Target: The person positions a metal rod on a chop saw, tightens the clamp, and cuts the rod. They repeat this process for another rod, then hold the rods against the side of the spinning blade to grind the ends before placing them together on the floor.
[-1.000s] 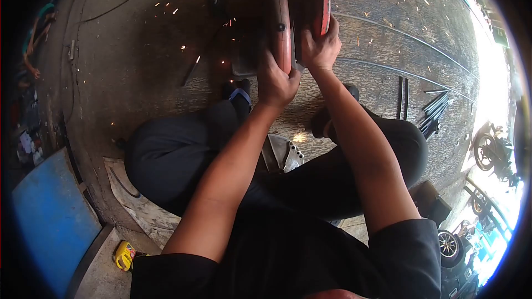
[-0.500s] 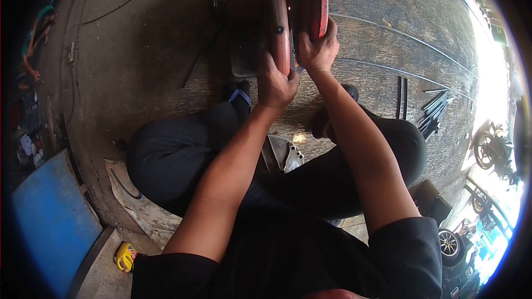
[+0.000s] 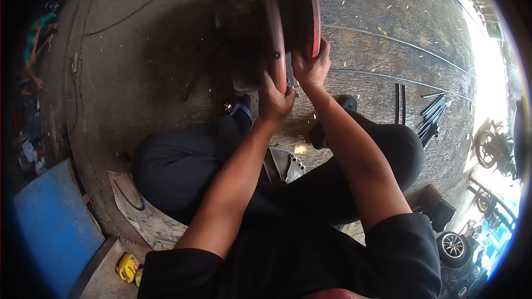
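A cut-off saw stands on the ground in front of me, its dark motor on the left and a rounded, reddish guard facing me. Right of the guard is a large disc-shaped part with a red rim. My left hand is closed at the guard's lower end, thumb to the right. Close beside it, my right hand is closed at the lower end of the red rim. Whatever is between the fingers is hidden by the hands and the saw. Sparks fly around the machine and near my foot.
A cable runs left from the saw. Long thin bars and a bundle of dark tubes lie right. A metal bracket lies between my legs. A yellow tape measure and blue panel are lower left. Another person is far left.
The saw and both hands sit slightly lower and further left in view. Sparks are now scattered more widely, including by my left foot and over the ground to the right.
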Tool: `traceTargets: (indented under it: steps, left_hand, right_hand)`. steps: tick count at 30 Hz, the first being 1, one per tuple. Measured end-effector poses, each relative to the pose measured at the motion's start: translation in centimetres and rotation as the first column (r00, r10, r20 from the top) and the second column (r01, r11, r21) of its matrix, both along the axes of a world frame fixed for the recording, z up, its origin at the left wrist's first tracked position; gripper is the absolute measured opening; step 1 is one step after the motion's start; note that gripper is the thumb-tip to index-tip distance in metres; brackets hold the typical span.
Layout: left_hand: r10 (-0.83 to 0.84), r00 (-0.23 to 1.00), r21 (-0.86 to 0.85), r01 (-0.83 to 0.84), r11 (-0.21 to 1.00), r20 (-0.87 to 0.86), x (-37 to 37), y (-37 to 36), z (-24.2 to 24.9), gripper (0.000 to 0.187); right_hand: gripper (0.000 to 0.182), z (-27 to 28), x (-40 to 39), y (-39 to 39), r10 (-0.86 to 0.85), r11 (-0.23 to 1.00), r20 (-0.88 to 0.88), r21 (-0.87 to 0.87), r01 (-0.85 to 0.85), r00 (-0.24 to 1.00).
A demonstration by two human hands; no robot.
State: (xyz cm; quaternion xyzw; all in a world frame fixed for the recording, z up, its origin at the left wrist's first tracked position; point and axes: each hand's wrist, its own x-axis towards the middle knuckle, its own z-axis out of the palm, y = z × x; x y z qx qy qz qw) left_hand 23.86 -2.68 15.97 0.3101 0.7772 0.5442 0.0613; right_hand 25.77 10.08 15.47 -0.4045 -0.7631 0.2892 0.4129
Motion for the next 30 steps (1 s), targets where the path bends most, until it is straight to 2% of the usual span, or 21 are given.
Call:
traceTargets:
  steps: [3, 6, 8, 9, 10, 12, 13, 14, 15, 16, 17, 18, 19, 20, 22, 23, 25, 26, 28, 29, 30]
  left_hand:
    - [-0.019, 1.000, 0.023, 0.018, 1.000, 0.018, -0.7, 0.9, 1.6, 0.076]
    - [-0.050, 0.996, 0.025, 0.048, 0.999, 0.069, -1.9, 1.5, 5.2, 0.074]
    - [-0.094, 0.986, 0.096, 0.081, 0.992, 0.135, -3.1, 2.6, 8.4, 0.071]
    - [-0.079, 0.992, 0.066, 0.073, 0.995, 0.099, -3.7, 3.1, 10.1, 0.075]
    - [-0.086, 0.992, 0.068, 0.080, 0.995, 0.090, -4.5, 3.8, 11.5, 0.075]
    - [-0.057, 0.952, -0.040, 0.073, 0.997, 0.301, -6.3, 5.4, 14.1, 0.066]
    - [-0.067, 0.933, -0.041, 0.087, 0.995, 0.353, -7.0, 6.1, 16.1, 0.059]
    - [-0.075, 0.911, -0.042, 0.100, 0.994, 0.405, -7.5, 6.6, 18.4, 0.052]
    - [-0.083, 0.905, -0.074, 0.125, 0.989, 0.416, -7.9, 6.9, 20.6, 0.041]
    - [-0.071, 0.926, -0.033, 0.089, 0.995, 0.370, -8.7, 7.7, 20.7, 0.031]
    - [-0.105, 0.912, -0.074, 0.145, 0.987, 0.397, -9.7, 8.2, 21.4, 0.027]
    - [-0.141, 0.892, -0.111, 0.207, 0.972, 0.428, -10.5, 8.6, 22.2, 0.024]
    - [-0.138, 0.891, -0.096, 0.197, 0.976, 0.433, -10.9, 9.0, 22.4, 0.020]
    - [-0.135, 0.890, -0.079, 0.187, 0.979, 0.436, -11.2, 9.4, 22.6, 0.017]
    - [-0.139, 0.881, -0.086, 0.198, 0.976, 0.452, -11.2, 9.5, 22.8, 0.017]
    - [-0.141, 0.881, -0.074, 0.195, 0.978, 0.451, -11.1, 9.4, 22.7, 0.018]
    - [-0.145, 0.868, -0.078, 0.205, 0.976, 0.475, -11.1, 9.3, 22.6, 0.020]
    - [-0.141, 0.870, -0.090, 0.207, 0.974, 0.473, -11.1, 9.3, 22.6, 0.020]
    - [-0.150, 0.875, -0.100, 0.219, 0.970, 0.460, -11.1, 9.3, 22.8, 0.023]
    - [-0.144, 0.877, -0.110, 0.217, 0.970, 0.458, -11.1, 9.3, 22.8, 0.023]
    - [-0.140, 0.882, -0.112, 0.211, 0.971, 0.450, -11.2, 9.3, 22.7, 0.024]
  right_hand:
    - [0.054, 2.3, -0.5, 0.3, -0.010, 0.984, 0.041, -0.176, 0.018, 0.999]
    - [0.055, 6.1, -0.9, 1.3, 0.034, 0.965, 0.017, -0.260, -0.029, 0.999]
    - [0.048, 7.2, -1.2, 3.5, 0.045, 0.959, -0.015, -0.279, -0.048, 0.999]
    - [0.041, 7.1, -1.1, 5.5, 0.029, 0.833, -0.357, -0.507, -0.220, 0.933]
    - [0.036, 6.9, -0.6, 6.7, -0.084, 0.647, -0.639, -0.618, -0.446, 0.764]
    - [0.030, 6.3, 0.5, 6.7, -0.392, 0.611, -0.624, -0.726, -0.315, 0.677]
    - [0.027, 2.8, 1.2, 6.6, -0.502, 0.636, -0.566, -0.754, -0.164, 0.654]
    - [0.024, -0.2, 1.8, 5.5, -0.692, 0.556, -0.453, -0.831, 0.015, 0.563]
    - [0.027, -4.3, 3.3, 3.6, -0.810, 0.438, -0.356, -0.896, 0.076, 0.466]
    - [0.033, -4.8, 4.6, 0.7, -0.858, 0.181, -0.052, -0.962, 0.205, 0.511]
    - [0.043, -14.3, 5.4, -1.2, -0.924, 0.055, 0.024, -0.979, 0.195, 0.382]
    - [0.050, -9.2, 5.6, -4.3, -0.858, -0.167, 0.235, -0.968, 0.185, 0.456]
    - [0.057, -14.5, 6.2, -6.3, -0.778, -0.309, 0.261, -0.951, 0.013, 0.572]
    - [0.061, -16.3, 6.2, -8.1, -0.666, -0.601, 0.359, -0.778, -0.184, 0.654]
    - [0.061, -12.9, 5.6, -11.0, -0.669, -0.645, 0.028, -0.519, -0.561, 0.743]
    - [0.061, -12.2, 4.9, -10.8, -0.672, -0.643, 0.024, -0.515, -0.567, 0.741]
    - [0.055, -11.4, 3.8, -10.9, -0.863, -0.469, -0.102, -0.205, -0.859, 0.495]
    - [0.055, -13.2, 3.8, -10.8, -0.865, -0.469, -0.094, -0.196, -0.861, 0.493]
    - [0.042, -16.5, 3.6, -9.7, -0.901, -0.353, -0.178, -0.232, -0.907, 0.396]
    - [0.026, -13.8, 2.8, -8.5, -0.854, -0.475, 0.102, -0.552, -0.685, 0.510]
    - [0.026, -13.3, 2.4, -8.4, -0.853, -0.481, 0.108, -0.546, -0.686, 0.511]
